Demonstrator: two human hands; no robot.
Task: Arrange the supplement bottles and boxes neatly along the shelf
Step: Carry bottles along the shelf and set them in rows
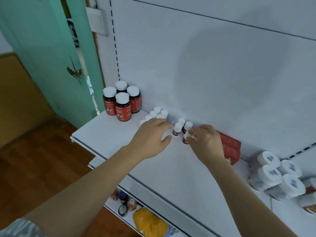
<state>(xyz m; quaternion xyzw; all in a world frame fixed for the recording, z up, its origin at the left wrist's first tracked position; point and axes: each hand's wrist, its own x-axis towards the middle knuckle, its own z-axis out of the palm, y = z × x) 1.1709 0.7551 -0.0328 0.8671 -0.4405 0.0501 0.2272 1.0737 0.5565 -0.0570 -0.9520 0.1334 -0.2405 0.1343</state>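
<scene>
From the head camera I see my right hand (204, 142) pinching a small red bottle (186, 139) by its white cap, tilted just in front of three matching bottles (177, 129) by the shelf's (106, 132) back wall, I judge to join their cluster. My left hand (150, 134) hovers with fingers spread, holding nothing, over white-capped bottles (158, 113). Red boxes (230, 146) lie behind my right wrist.

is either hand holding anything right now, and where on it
The right hand pinches a small red bottle by its white cap, fingers around the top. The left hand holds nothing, hovering open over the shelf.
</scene>
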